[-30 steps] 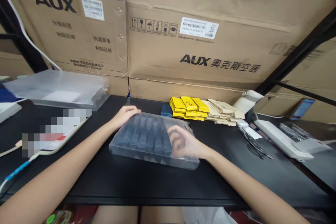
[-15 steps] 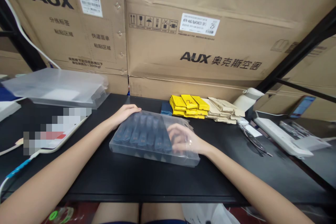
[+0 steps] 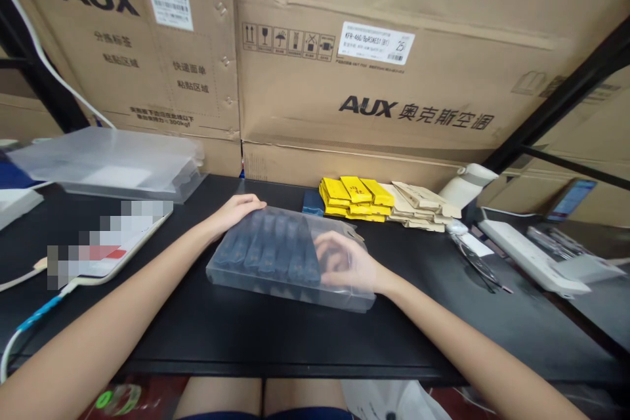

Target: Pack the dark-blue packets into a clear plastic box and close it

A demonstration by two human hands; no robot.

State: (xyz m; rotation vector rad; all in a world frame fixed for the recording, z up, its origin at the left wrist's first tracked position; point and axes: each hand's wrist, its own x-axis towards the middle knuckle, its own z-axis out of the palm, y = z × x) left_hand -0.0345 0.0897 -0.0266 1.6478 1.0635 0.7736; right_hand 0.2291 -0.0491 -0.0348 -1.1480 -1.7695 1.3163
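Clear plastic case [image 3: 290, 292] flat on the black desk [image 3: 236, 338] in front of me; looks light, thin-walled, probably slippery, best held by side edges. Left hand [image 3: 241, 208] on its far-left corner, grip unclear; right hand [image 3: 342, 259] half-curled inside, can't tell if pinching blue packets [image 3: 268, 246]. Long axis left-right, open end rightward.

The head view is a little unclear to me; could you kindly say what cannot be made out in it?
Head view, throughout:
Right hand: the cloudy plastic case veils it, so its hold is unclear.
Dark packets: print blurred through the plastic.
Left hand: its underside, hidden by the hand itself.
Flat white device: pixel blocks mask its face.
White item: cut off by the bottom edge.
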